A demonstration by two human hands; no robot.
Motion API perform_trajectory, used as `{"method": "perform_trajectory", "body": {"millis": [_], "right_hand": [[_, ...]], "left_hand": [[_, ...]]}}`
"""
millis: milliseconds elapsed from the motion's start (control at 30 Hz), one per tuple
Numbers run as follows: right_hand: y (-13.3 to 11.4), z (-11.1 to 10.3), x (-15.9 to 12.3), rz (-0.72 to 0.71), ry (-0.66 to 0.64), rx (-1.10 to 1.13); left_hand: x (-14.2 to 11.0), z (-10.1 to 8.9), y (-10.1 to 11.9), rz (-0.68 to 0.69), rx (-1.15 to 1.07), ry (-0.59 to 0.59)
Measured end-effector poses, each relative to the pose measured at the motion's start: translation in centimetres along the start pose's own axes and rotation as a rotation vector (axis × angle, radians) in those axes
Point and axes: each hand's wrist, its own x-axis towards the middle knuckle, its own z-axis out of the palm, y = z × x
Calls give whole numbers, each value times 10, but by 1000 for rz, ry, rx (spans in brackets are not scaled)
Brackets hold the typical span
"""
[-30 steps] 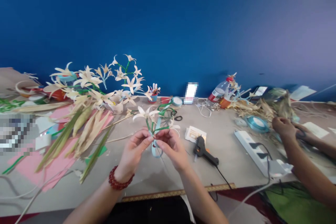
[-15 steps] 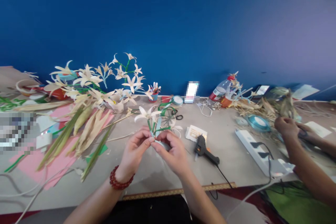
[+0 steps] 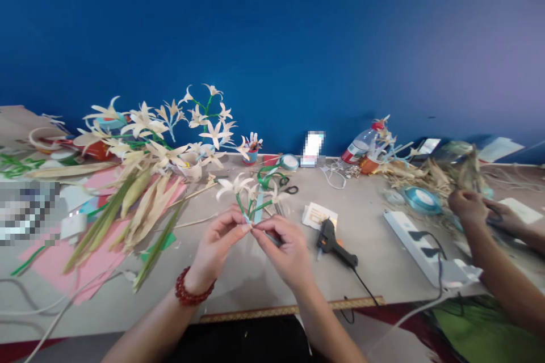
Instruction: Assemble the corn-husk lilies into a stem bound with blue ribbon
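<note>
White, slim-petalled flowers [image 3: 235,187] | your left hand [image 3: 219,241] pinches their stems [image 3: 244,209]; right hand [image 3: 284,249] pinched shut alongside, contents unclear | blue pot [image 3: 251,156] holds pale pieces

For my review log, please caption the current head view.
Two hands pinch green-stemmed pale flowers above a cluttered table, beside a glue gun.

1. Between the glue gun [image 3: 334,243] and the power strip [image 3: 411,247], bare tabletop [image 3: 372,227] opens a lane toward the bottle [image 3: 359,146].
2. The black cord [image 3: 365,286] from the gun crosses that lane's front end.
3. Beyond the power strip, another person's arm [image 3: 498,272] bars the right side.
4. Long leaves [image 3: 102,221] and raised flowers [image 3: 145,120] crowd the left side.
5. Near the front edge, forearms flank an open patch.
</note>
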Motion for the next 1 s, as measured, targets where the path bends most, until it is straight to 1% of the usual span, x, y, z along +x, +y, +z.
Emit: {"method": "perform_trajectory", "body": {"millis": [133,233,300,367,467,567,667,733,867,1000], "right_hand": [[2,1,-1,57,9,68],[4,2,-2,158,-10,208],[7,3,-4,191,-13,307],[9,4,-5,166,9,343],[12,5,-6,96,58,314],[16,5,-8,64,86,298],[21,4,-10,51,129,330],[24,4,-11,50,158,369],[27,5,-14,37,204,428],[30,6,-16,31,219,457]], "left_hand": [[-1,-1,2,74,102,-19],[-1,0,6,167,191,-54],[-1,1,10,234,252,-74],[0,3,13,277,311,-99],[-1,5,17,315,394,-138],[-2,5,14,333,418,-143],[-4,6,7,331,399,-136],[-5,7,3,304,356,-122],[-5,10,-1,180,157,-67],[-3,10,-2,51,21,-84]]}}
